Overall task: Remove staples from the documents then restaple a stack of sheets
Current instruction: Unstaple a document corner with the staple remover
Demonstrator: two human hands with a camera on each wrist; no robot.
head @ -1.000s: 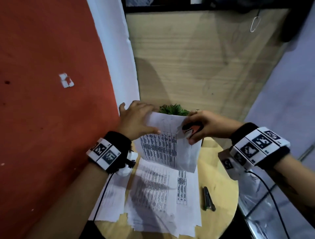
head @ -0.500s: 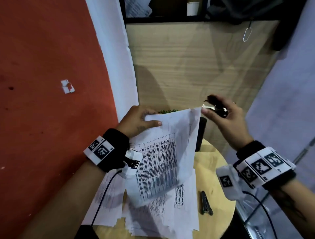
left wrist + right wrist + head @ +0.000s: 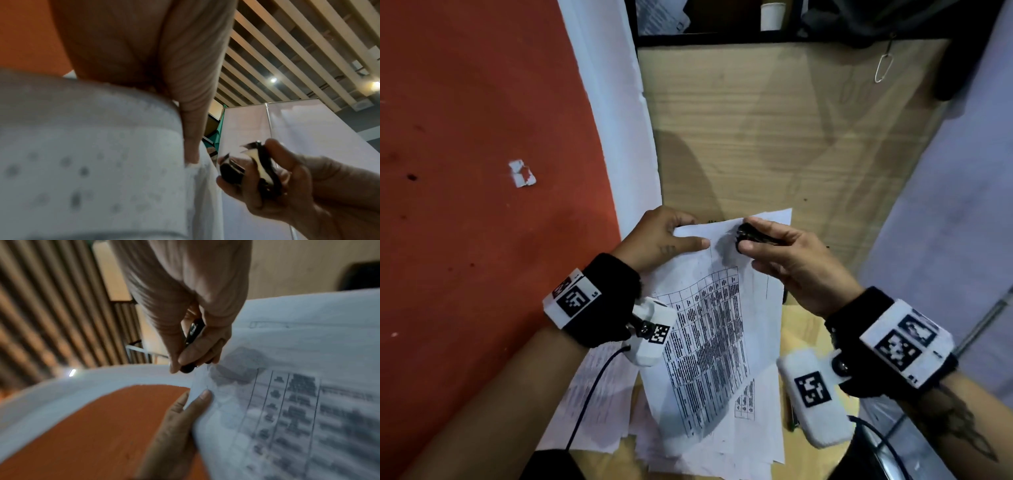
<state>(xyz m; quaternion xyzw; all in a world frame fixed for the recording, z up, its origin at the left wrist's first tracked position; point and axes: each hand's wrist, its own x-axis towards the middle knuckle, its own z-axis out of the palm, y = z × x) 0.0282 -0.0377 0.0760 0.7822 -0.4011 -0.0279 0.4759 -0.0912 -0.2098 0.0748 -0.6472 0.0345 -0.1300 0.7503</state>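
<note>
left hand [image 3: 657, 240]: at 9 o'clock of the held sheets, thumb on top and fingers behind, pinching the top-left corner. Keep the pinch tight and close to the staple so the paper stays taut.
held sheets [image 3: 719, 329]: printed tables, lifted off the table and hanging down toward 6 o'clock from that pinch, top edge curling back. In the right wrist view the thumb lies just at 7 o'clock of the remover tip.
staple: too small to see, likely under the tool at the top corner.
staple remover [image 3: 751, 236]: black clawed tool at 12 o'clock of the sheets, tip at the paper near the top edge. Left wrist view shows its claws apart, so probably not yet squeezed.
right hand [image 3: 794, 263]: at 2 o'clock of the sheets, fingers curled round the remover, thumb pressing its near side.
step tip: slide the claws under the staple crown first, then squeeze slowly and pull straight off the page. Pull away from the left pinch, not sideways, or the corner may tear.
loose papers [image 3: 599, 404]: more sheets piled on the round wooden table [image 3: 801, 329] at 6 o'clock, under the held ones.
risk: held sheets sag and bend, so the staple may shift out of the claws.
progress: staple removal under way, restapling not yet begun.
</note>
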